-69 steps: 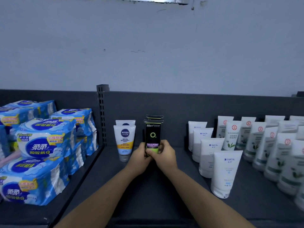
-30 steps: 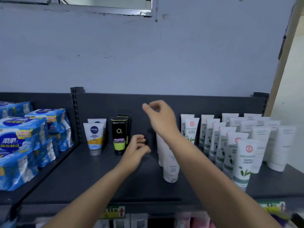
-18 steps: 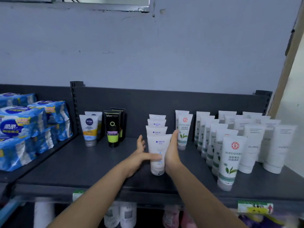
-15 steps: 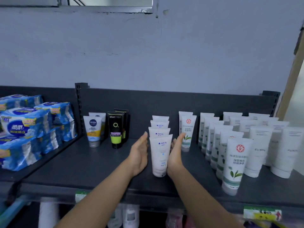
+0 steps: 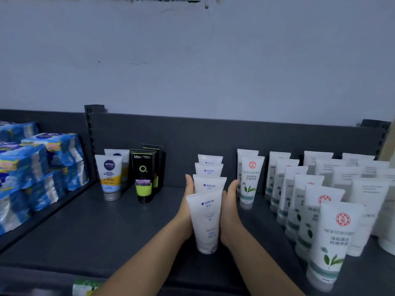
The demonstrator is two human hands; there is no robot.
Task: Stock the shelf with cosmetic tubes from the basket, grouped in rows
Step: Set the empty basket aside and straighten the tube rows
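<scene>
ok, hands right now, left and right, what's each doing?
Left hand: open, flat along the left side of the row of white blue-print tubes, gripping nothing.
Right hand: open, flat along the row's right side, gripping nothing.

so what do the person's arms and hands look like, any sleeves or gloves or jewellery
Both forearms are bare as far as the view shows: no sleeve reaches into the picture. The left hand and right hand wear no gloves. No watch, bracelet or ring shows on the visible wrists and fingers. Parts of both hands are hidden behind a white tube.
</scene>
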